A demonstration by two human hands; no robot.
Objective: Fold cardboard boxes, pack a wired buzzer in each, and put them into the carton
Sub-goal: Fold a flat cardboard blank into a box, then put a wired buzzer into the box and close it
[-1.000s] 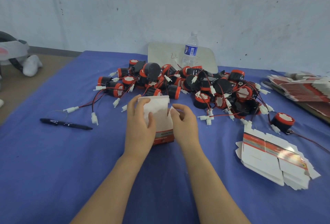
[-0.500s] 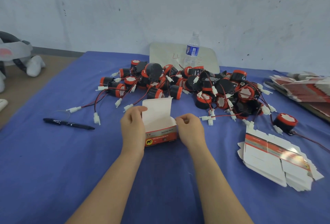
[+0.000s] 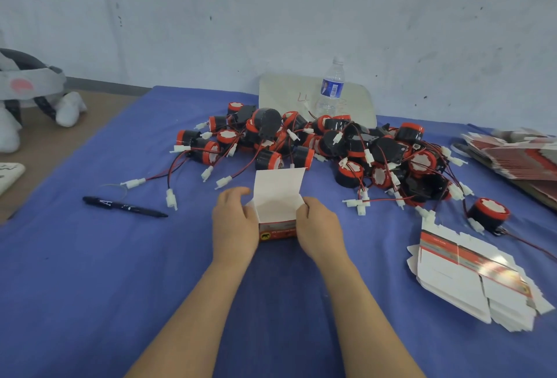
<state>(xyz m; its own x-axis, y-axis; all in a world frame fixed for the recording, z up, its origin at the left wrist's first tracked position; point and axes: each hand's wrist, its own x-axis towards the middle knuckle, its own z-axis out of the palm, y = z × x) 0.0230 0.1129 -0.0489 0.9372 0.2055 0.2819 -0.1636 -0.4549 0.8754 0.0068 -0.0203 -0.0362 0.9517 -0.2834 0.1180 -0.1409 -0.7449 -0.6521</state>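
Fingers (image 3: pixel 238 193) of the left hand (image 3: pixel 233 222) curl round the left side of a small cardboard box (image 3: pixel 278 196), thumb toward the front, gripping it. The right hand (image 3: pixel 319 228) mirrors it on the other side, its fingers bent in and pinching the box's right side flap near the top edge. The box stands upright on the counter (image 3: pixel 90 287) (which is covered in blue cloth) near the middle of the head view. Its mouth is open and its white lid flap stands straight up at the far side. The front panel is red with small print and a yellow mark, too small to read. The white inside shows nothing in it as far as can be seen.

At 12 to 1 o'clock from the box lies a heap of wired buzzers (image 3: pixel 331 142), black with red rims. Their red and black leads and white plugs spill toward the box. One lone buzzer (image 3: pixel 489 213) sits apart at 3 o'clock. At 4 o'clock, a fanned stack of flat box blanks (image 3: pixel 470 278) lies on the cloth, and a second pile of blanks (image 3: pixel 518 154) lies at 2 o'clock by the counter's right edge.

A black pen (image 3: pixel 123 205) lies at 9 o'clock, well apart from the left hand. Beyond the heap at 12 o'clock, a clear water bottle (image 3: pixel 331 88) stands upright in front of a pale board (image 3: pixel 286 94) that leans on the wall.
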